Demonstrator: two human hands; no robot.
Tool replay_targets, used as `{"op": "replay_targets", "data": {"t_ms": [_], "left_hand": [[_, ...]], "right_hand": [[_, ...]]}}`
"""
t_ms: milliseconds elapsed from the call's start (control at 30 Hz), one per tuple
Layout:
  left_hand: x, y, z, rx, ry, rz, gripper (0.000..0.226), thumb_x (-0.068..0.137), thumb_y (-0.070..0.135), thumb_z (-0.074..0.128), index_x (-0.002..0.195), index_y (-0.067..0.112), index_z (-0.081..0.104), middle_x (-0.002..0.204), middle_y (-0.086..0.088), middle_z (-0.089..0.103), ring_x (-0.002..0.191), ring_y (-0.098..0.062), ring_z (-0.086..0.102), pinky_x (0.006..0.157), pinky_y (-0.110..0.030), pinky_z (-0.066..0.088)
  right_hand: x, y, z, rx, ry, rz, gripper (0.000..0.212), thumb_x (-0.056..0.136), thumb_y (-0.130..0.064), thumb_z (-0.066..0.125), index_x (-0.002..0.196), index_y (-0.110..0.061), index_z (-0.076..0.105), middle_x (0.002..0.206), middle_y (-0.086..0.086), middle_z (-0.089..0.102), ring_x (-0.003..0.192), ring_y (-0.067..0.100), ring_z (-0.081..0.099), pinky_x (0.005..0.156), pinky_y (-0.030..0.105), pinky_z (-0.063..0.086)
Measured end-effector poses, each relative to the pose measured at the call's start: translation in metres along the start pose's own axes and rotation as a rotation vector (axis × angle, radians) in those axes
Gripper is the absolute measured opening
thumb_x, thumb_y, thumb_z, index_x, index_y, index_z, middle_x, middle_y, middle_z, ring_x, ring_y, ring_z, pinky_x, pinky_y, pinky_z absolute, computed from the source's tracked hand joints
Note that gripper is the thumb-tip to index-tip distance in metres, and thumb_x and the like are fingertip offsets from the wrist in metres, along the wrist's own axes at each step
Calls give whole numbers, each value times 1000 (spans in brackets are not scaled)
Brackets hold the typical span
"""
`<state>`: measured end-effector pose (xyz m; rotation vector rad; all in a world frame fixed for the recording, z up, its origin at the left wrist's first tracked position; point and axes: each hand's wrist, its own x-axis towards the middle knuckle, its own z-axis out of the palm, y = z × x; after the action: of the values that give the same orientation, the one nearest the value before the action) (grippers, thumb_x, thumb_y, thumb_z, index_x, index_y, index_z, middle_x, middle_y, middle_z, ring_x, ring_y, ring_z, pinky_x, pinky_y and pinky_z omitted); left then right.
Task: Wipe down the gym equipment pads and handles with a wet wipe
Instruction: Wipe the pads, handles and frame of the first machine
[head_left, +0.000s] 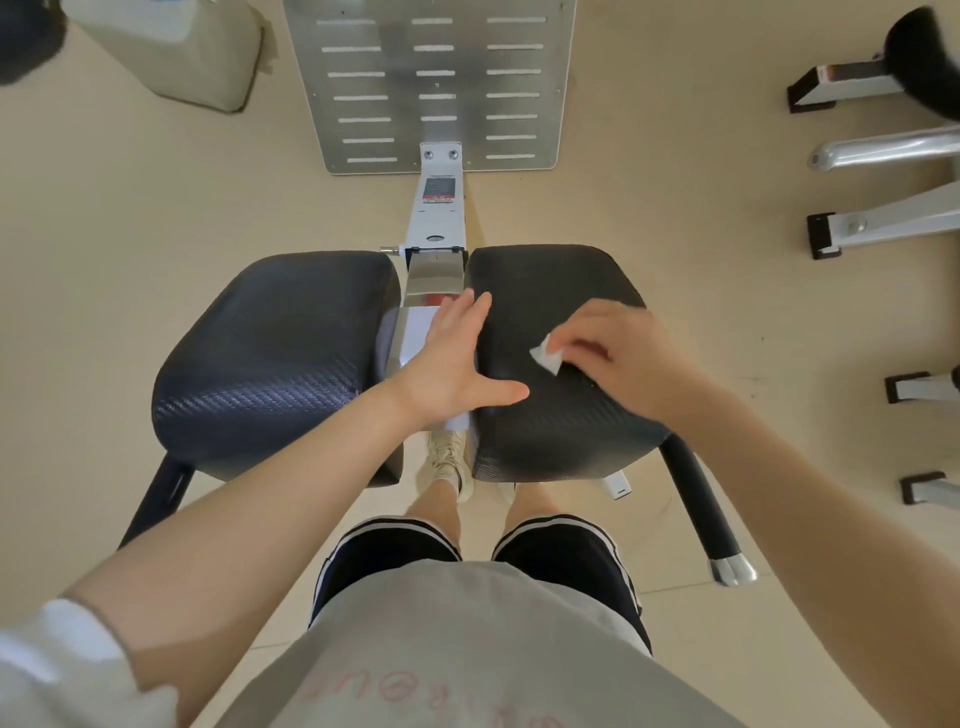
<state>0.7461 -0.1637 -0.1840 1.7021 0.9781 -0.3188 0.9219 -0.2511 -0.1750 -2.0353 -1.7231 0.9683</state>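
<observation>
You're mid-wipe on the right pad (550, 364): right hand (623, 358) pinches the wet wipe (546, 358), left hand (452, 358) braces w/ fingers straight, thumb spread. Next: sweep toward the edge, then the left pad (275, 358).

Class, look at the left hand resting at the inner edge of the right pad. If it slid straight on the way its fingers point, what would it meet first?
The left hand points up and slightly right in the image. Probably it would run along the right pad's inner edge, then reach the metal post between the pads; depth is unclear.

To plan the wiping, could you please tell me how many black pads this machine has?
2. The left pad lies untouched beside the centre frame; the right pad is under both hands, the wipe on it. Others may be hidden.
</observation>
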Motion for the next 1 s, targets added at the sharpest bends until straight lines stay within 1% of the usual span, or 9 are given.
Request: {"op": "replay_targets", "data": {"t_ms": [67,167,233,400,533,700,800,900,1000], "left_hand": [[-2,8,-2,56,0,27,102,76,34,72,148,15,4,157,0,-3,143,-15,-11,115,-34,4],[0,17,-2,165,18,27,105,73,44,72,148,13,4,157,0,-1,143,-17,-10,115,-33,3],[2,22,2,239,46,34,106,72,46,71,148,11,5,157,-3,2,144,-20,-5,115,-34,5],[2,30,13,278,184,91,109,71,46,73,148,15,2,156,-3,10,142,-20,10,114,-32,14],[1,38,20,265,180,61,105,71,49,72,148,17,8,156,1,11,142,-17,13,114,-32,18],[8,46,28,399,124,70,98,72,55,67,147,17,18,155,1,16,143,-16,7,114,-32,12],[11,45,34,481,103,75,95,71,55,67,146,17,23,152,0,23,143,-18,9,114,-33,12],[11,44,36,409,115,53,95,71,51,70,146,18,22,151,1,25,142,-18,14,114,-34,14],[10,45,38,399,127,58,95,71,51,70,146,19,21,151,1,27,141,-18,19,114,-33,14]], "right_hand": [[-12,0,-2,21,-47,-52,16,88,-6,57,91,-11,71,92,-6,55,70,-6,46,70,-1,33],[3,20,-3,17,-46,-106,17,87,-10,54,89,-8,71,92,6,60,75,11,54,72,11,34],[30,44,-6,11,-11,-24,16,87,-7,55,91,-6,71,93,12,61,83,21,56,73,13,31],[68,76,-14,61,-53,252,14,85,-11,60,94,-10,71,86,1,59,85,18,53,80,23,40],[27,63,-15,90,-19,-31,15,83,-4,59,88,-10,72,90,7,63,77,7,55,69,3,33],[6,73,-12,219,-5,-177,15,83,-4,59,84,-12,73,88,-6,57,77,-10,53,70,1,35],[48,97,-11,199,17,-24,15,83,-2,59,85,-9,72,93,-2,61,87,7,57,75,3,35],[85,125,-12,178,-1,246,13,85,-9,58,86,-13,70,94,-2,61,70,2,48,60,11,35],[89,130,-12,124,-4,296,14,85,-11,57,87,-14,70,93,0,61,70,8,48,60,16,36]]}}
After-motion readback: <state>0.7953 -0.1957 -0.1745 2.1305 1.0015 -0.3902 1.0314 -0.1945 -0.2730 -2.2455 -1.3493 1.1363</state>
